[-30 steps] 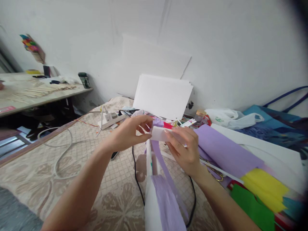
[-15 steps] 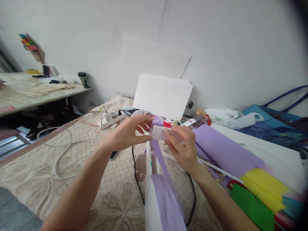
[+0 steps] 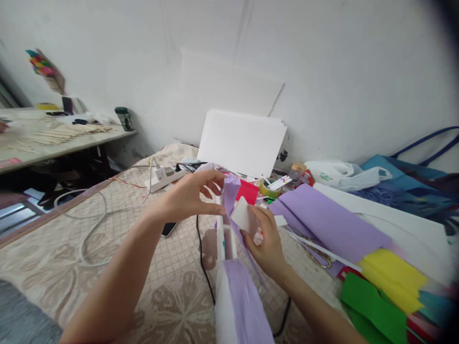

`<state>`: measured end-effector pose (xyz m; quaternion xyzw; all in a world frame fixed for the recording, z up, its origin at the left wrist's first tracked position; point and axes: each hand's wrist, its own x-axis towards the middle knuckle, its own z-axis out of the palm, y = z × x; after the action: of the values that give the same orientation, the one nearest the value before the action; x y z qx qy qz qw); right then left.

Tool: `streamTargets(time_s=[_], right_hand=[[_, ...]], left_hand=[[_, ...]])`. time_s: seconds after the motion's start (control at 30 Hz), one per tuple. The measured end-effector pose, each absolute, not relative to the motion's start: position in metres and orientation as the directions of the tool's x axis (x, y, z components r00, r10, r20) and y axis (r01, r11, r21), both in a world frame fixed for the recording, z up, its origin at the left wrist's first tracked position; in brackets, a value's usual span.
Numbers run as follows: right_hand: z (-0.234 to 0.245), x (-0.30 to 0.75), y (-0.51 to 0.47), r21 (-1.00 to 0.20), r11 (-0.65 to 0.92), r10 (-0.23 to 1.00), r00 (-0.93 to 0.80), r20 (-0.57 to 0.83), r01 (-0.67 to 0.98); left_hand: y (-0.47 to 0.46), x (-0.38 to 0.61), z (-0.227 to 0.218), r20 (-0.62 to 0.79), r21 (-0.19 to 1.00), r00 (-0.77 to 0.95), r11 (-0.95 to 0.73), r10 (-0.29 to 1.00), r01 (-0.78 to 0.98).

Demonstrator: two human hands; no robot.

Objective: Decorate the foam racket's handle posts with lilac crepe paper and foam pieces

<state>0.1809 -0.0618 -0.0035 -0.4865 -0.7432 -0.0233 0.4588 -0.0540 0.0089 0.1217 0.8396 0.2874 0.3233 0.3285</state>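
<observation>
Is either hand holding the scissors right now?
No: the left hand pinches the purple strip, the right hand holds a white piece, and the scissors lie apart by the purple sheet.

The paper strip (image 3: pixel 229 190) pinched by the left hand (image 3: pixel 186 198) was coloured light purple. The small block (image 3: pixel 244 216) held in the right hand (image 3: pixel 267 243) was plain white. A bright red piece (image 3: pixel 248 191) was seen just behind it. The big sheet (image 3: pixel 322 222) at the side was coloured the same light purple, and beside it a yellow sheet (image 3: pixel 394 274) and a green sheet (image 3: pixel 373 306) were laid. The cloth (image 3: pixel 71 267) underneath was coloured beige and was patterned with small squares and big pale flowers. A black cable (image 3: pixel 199 243) and a white cable (image 3: pixel 84 241) were laid across it. The stack of paper (image 3: pixel 244 141) was white, and the bag (image 3: pixel 412 184) was blue.
</observation>
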Motion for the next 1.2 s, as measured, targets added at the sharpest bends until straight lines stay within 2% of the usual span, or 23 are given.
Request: streamTargets(time_s=[0.1,0.2,0.33,0.4,0.47,0.53,0.63,0.7,0.77,0.83,0.9,1.0,1.2], right_hand=[[0.002,0.182,-0.062,-0.455,0.492,0.739,-0.08,0.669,0.742],[0.005,0.181,-0.064,-0.553,0.431,0.8,-0.019,0.599,0.713],[-0.006,0.178,-0.07,-0.739,0.291,0.926,0.014,0.376,0.607],[-0.016,0.178,-0.073,-0.783,0.221,0.963,-0.005,0.268,0.582],[-0.023,0.18,-0.075,-0.78,0.192,0.975,-0.027,0.22,0.596],[-0.022,0.182,-0.076,-0.738,0.224,0.966,-0.044,0.255,0.637],[-0.003,0.183,-0.075,-0.64,0.361,0.882,-0.026,0.47,0.678],[0.018,0.18,-0.073,-0.54,0.487,0.752,-0.014,0.659,0.686],[0.04,0.174,-0.071,-0.376,0.594,0.584,-0.06,0.809,0.711],[0.057,0.165,-0.066,-0.207,0.649,0.435,-0.134,0.89,0.732],[0.066,0.156,-0.058,-0.091,0.68,0.34,-0.203,0.918,0.728],[0.069,0.145,-0.045,-0.051,0.712,0.312,-0.25,0.917,0.701],[0.064,0.139,-0.037,-0.103,0.758,0.339,-0.254,0.906,0.644]], left_hand=[[0.009,-0.054,0.123,0.356,0.731,0.622,-0.622,0.697,0.279],[0.009,-0.054,0.124,0.356,0.724,0.625,-0.628,0.695,0.287],[0.009,-0.055,0.123,0.347,0.721,0.628,-0.627,0.696,0.297],[0.01,-0.056,0.123,0.346,0.719,0.629,-0.628,0.696,0.299],[0.01,-0.056,0.123,0.346,0.718,0.631,-0.629,0.695,0.299],[0.01,-0.056,0.123,0.344,0.716,0.633,-0.63,0.694,0.301],[0.011,-0.056,0.123,0.343,0.715,0.634,-0.631,0.693,0.303],[0.011,-0.056,0.123,0.347,0.715,0.633,-0.631,0.693,0.299],[0.011,-0.056,0.122,0.346,0.719,0.637,-0.631,0.689,0.292],[0.011,-0.055,0.123,0.348,0.723,0.642,-0.631,0.683,0.28],[0.011,-0.055,0.123,0.345,0.727,0.647,-0.629,0.68,0.274],[0.011,-0.056,0.123,0.338,0.735,0.65,-0.622,0.681,0.27],[0.011,-0.056,0.123,0.331,0.751,0.644,-0.606,0.69,0.262]])
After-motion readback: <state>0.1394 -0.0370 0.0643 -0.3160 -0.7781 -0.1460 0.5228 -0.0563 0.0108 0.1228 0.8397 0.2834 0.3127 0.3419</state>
